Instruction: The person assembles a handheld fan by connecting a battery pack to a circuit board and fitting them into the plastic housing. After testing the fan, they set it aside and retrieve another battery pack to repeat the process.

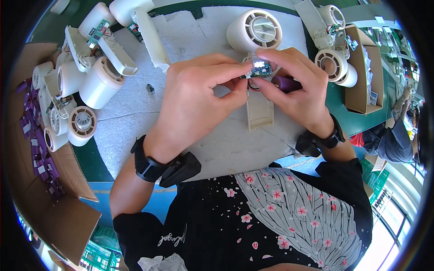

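Observation:
A small green circuit board (262, 68) with a bright white patch is held up over the open handle of a white handheld fan (244, 34). My left hand (199, 83) pinches the board's left edge between thumb and index finger, where thin wires run. My right hand (296, 83) grips its right side with thumb and forefinger. A purple cylindrical battery (285, 84) lies under the curled fingers of that hand, partly hidden. Below the board, the cream handle shell (260, 113) extends toward me over the grey mat, its hollow side up.
Several white fans with opened handles crowd the mat's left (101, 83) and right (334, 63) sides. A cardboard box (68, 167) at left holds purple batteries (43, 153). Another box (361, 77) stands at right. A tiny dark piece (150, 88) lies on the mat (131, 122). Another person (393, 140) is at far right.

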Tool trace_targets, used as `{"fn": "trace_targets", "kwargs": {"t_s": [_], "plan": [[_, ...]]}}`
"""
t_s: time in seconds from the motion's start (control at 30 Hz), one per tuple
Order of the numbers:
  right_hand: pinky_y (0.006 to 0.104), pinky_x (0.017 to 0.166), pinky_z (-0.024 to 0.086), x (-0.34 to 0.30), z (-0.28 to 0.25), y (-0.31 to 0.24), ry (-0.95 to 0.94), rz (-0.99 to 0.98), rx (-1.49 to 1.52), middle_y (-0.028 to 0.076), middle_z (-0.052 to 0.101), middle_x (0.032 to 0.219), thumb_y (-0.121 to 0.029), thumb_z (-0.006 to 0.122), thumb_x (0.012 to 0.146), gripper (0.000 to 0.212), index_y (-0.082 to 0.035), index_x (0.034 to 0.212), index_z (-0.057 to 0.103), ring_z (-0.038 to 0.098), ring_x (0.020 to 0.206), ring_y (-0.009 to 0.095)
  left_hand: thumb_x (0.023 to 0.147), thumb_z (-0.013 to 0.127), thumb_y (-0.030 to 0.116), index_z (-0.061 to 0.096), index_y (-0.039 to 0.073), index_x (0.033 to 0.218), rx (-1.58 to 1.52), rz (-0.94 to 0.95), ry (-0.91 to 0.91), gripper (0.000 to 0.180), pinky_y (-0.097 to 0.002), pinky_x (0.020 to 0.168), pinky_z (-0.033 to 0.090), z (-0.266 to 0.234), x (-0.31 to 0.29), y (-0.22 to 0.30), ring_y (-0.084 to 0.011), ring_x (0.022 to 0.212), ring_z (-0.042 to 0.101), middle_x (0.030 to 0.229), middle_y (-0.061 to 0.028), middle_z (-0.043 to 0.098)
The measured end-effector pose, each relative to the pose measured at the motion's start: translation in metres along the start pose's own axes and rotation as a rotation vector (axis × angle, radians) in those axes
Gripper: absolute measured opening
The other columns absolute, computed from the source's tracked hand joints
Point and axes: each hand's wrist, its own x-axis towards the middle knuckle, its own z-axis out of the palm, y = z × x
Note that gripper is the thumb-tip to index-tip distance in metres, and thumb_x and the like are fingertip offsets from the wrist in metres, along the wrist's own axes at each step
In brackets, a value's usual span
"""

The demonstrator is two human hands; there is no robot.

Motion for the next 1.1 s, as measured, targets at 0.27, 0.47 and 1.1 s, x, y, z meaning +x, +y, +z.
{"fn": "trace_targets", "kwargs": {"t_s": [0.27,0.47,1.1], "plan": [[0.0227,0.053,0.052,0.003,-0.001,-0.003,0.016,0.009,0.001,0.005,0.067,0.087,-0.007,0.081,0.068,0.038,-0.009,0.105,0.071,0.063,0.061,0.012,0.076,0.069,-0.003,0.071,0.003,0.105,0.085,0.057,0.01,0.029,-0.0214,0.058,0.05,0.0,0.0,0.0,-0.0121,0.069,0.066,0.088,-0.0079,0.069],[0.0215,0.051,0.05,0.001,0.001,-0.001,0.038,-0.008,-0.017,0.005,0.067,0.084,-0.008,0.082,0.067,0.038,-0.01,0.104,0.073,0.061,0.058,0.011,0.076,0.069,-0.003,0.071,0.003,0.104,0.098,0.087,0.021,0.028,-0.0215,0.056,0.048,0.001,0.0,-0.001,-0.0119,0.065,0.063,0.085,-0.0075,0.069],[0.0164,0.049,0.043,0.0,0.001,-0.007,-0.023,0.264,0.151,0.004,0.063,0.086,0.001,0.07,0.081,0.023,0.0,0.104,0.066,0.06,0.058,0.006,0.074,0.065,-0.006,0.055,0.005,0.115,-0.007,-0.029,0.046,0.043,-0.0281,0.07,0.051,0.02,-0.004,-0.001,-0.0177,0.082,0.063,0.096,-0.01,0.061]]}}
